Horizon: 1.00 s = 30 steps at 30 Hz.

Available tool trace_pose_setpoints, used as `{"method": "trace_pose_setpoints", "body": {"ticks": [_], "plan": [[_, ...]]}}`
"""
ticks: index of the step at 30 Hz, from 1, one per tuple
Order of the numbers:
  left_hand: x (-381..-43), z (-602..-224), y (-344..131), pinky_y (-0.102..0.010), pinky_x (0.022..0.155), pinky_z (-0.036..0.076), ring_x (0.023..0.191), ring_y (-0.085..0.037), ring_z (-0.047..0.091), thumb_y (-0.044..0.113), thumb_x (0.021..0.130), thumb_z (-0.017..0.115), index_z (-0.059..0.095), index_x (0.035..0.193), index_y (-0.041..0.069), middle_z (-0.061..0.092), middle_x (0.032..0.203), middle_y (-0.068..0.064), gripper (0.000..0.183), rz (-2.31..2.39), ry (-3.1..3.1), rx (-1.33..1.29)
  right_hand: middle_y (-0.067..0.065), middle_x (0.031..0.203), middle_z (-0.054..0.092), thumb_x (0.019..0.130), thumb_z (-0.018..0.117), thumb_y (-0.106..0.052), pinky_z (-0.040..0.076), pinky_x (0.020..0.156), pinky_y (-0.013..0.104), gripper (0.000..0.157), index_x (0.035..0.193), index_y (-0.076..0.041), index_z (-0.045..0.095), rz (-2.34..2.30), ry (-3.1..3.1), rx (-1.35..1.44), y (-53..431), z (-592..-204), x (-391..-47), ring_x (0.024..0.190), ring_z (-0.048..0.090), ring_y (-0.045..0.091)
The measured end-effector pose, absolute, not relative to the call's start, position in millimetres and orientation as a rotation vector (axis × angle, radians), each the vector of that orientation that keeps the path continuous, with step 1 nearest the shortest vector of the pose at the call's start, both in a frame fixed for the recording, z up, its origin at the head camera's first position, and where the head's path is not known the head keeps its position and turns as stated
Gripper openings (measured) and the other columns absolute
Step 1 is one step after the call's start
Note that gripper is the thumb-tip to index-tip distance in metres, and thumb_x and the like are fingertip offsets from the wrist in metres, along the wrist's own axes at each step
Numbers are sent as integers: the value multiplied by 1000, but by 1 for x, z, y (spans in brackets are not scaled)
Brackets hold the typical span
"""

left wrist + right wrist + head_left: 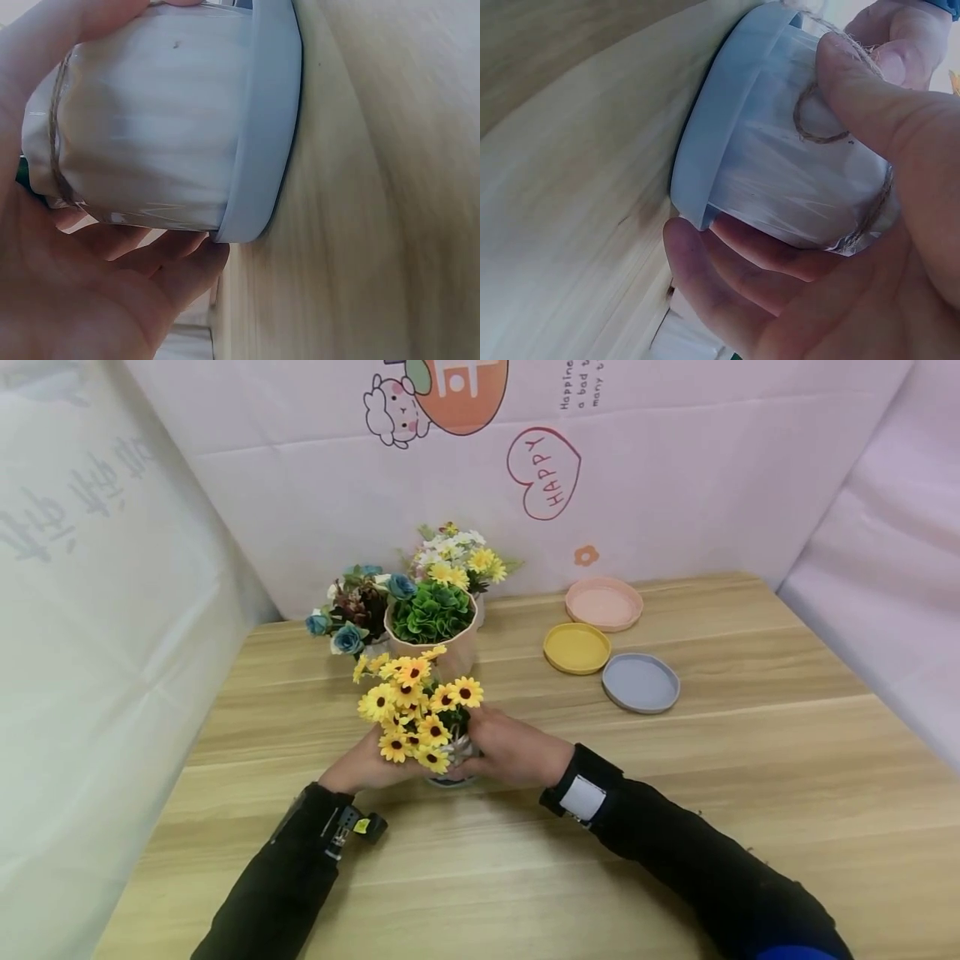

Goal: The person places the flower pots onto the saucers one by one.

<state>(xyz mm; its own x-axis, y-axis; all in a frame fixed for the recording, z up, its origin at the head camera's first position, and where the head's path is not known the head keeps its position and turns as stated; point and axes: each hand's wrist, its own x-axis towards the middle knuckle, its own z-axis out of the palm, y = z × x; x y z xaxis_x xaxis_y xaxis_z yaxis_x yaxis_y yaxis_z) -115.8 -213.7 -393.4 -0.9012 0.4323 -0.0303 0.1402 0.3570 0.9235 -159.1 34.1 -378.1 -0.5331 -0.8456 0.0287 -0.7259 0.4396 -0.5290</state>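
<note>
1. Currently, the left grip (pixel 375 762), a bare hand, is curled round the pale pot (pixel 150 112), with the thumb on one side and fingers on the other.
2. The right grip (pixel 510 747) also clasps the pot from the opposite side, its thumb near the loose twine (pixel 821 139).
3. The pot, topped with yellow flowers (pixel 408 693), is on the near part of the counter (pixel 562 860), in front of the pink pot (pixel 461 653).
4. Its base sits within the rim of a light-blue saucer (pixel 266 127), which rests on the counter, so this pairing looks made or nearly so. Whether the base lies fully flat inside, I cannot tell.
5. Left for this pot, I judge, is only settling it and letting go.
6. Elsewhere, the pink saucer (pixel 603 606), yellow saucer (pixel 576 649) and blue-grey saucer (pixel 641 683) lie bare, near one another.
7. The pink pot with its green plant (pixel 432 612), the blue flowers (pixel 360 606) and the white-and-yellow flowers (pixel 457 556) stand grouped behind; if each takes a saucer, three pairings probably remain.
</note>
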Motion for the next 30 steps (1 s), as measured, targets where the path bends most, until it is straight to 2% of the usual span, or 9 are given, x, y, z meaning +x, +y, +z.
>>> {"method": "trace_pose_setpoints", "body": {"ticks": [9, 16, 25, 30], "plan": [[-109, -394, -231, -60, 128, 30, 154, -43, 38, 16, 89, 86, 24, 167, 9, 41, 164, -19, 99, 1551, 2397, 460, 19, 146, 55, 96, 78, -34, 49, 117, 45, 72, 151, 1, 48, -659, 2452, -1367, 15, -378, -161, 134, 58, 31], [-103, -393, -245, -64, 129, 28, 155, -44, 35, 17, 89, 86, 21, 168, 10, 38, 166, -20, 102, 1528, 2435, 386, 21, 158, 46, 96, 78, -34, 45, 123, 43, 82, 158, 1, 38, -668, 2417, -1349, -1, -375, -161, 144, 52, 33], [-95, -390, -260, -65, 129, 26, 156, -46, 33, 23, 90, 85, 17, 169, 10, 34, 168, -21, 105, 1467, 2484, 292, 20, 154, 48, 97, 78, -37, 47, 121, 42, 80, 156, 1, 40, -609, 2415, -1306, -22, -374, -163, 142, 52, 33], [-89, -390, -272, -66, 127, 28, 154, -49, 34, 18, 90, 84, 14, 169, 8, 34, 167, -25, 106, 1474, 2506, 270, 18, 149, 50, 97, 77, -38, 49, 119, 40, 73, 151, 0, 47, -563, 2430, -1337, -35, -374, -163, 139, 53, 31]]}}
